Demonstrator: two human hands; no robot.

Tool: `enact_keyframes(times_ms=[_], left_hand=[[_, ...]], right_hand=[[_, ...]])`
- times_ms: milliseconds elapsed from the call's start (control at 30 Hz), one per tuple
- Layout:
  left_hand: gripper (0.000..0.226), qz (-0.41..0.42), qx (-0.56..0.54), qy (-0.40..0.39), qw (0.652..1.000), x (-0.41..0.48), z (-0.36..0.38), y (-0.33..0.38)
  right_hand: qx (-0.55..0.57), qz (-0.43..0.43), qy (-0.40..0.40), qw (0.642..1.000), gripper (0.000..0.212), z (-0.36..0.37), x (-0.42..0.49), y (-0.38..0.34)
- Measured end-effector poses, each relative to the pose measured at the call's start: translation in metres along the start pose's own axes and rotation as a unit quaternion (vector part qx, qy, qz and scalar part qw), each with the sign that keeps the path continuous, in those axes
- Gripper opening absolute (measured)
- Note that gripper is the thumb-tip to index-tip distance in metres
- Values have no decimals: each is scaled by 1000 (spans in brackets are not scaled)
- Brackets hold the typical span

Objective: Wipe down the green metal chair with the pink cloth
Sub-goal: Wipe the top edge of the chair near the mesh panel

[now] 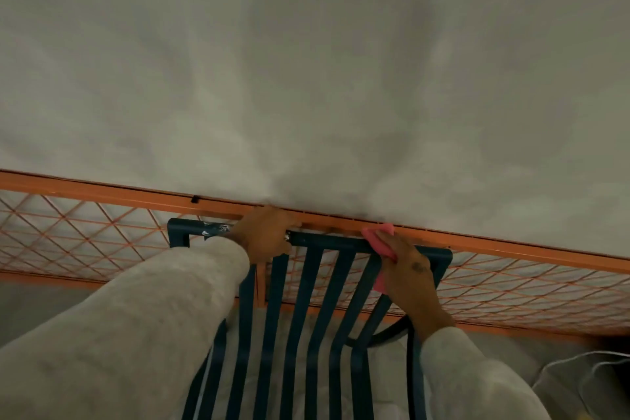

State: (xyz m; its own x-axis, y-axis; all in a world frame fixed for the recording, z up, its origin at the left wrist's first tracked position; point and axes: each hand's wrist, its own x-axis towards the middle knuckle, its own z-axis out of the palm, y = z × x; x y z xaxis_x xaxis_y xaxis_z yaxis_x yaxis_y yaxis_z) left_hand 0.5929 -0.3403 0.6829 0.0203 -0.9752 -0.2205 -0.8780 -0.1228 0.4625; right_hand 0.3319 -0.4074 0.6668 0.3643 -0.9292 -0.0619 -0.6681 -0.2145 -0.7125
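Along chair [327, 243] top rail, pink cloth [379, 235] under right hand [409, 274]

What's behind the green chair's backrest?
An orange mesh panel shows between the green chair slats, pale wall beyond. The left hand and pink cloth hide parts of its bar.

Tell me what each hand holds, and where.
The left hand grips the green metal chair by its top rail, left of centre. The right hand holds the pink cloth against the rail near its right end.
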Motion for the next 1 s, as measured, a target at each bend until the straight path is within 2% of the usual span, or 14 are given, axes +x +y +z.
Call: enact_keyframes(times_ms=[100,167,300,400,533,633,700,833,900,1000], left_hand=[[37,15,6,-16,1000,-8,-16,-13],[31,3,20,-20,1000,-17,-26,-28],[34,-33,51,-23,998,-35,-33,-62],[15,-48,76,-5,996,-43,-32,-78],[16,-44,84,23,995,-44,-30,-81],[18,-46,82,29,995,-43,-31,-85],[20,-46,77,24,996,-42,-31,-87],[17,-49,57,35,997,-42,-32,-87],[17,-49,43,41,997,-43,-32,-88],[20,-50,36,49,997,-46,-33,-86]], right_hand=[[38,58,-12,998,39,5,3,-13],[55,65,-45,995,38,17,0,-28],[101,37,-86,990,41,51,-8,-63],[148,-7,-96,984,37,74,-6,-86],[59,-61,-115,990,42,110,-14,-106],[-68,-80,-95,990,57,128,-14,-98],[-115,-76,-97,986,70,120,-13,-91],[-110,-32,-41,993,65,85,-6,-74],[-99,-9,-33,995,69,79,-7,-72],[-104,-31,-13,994,72,101,-14,-90]])
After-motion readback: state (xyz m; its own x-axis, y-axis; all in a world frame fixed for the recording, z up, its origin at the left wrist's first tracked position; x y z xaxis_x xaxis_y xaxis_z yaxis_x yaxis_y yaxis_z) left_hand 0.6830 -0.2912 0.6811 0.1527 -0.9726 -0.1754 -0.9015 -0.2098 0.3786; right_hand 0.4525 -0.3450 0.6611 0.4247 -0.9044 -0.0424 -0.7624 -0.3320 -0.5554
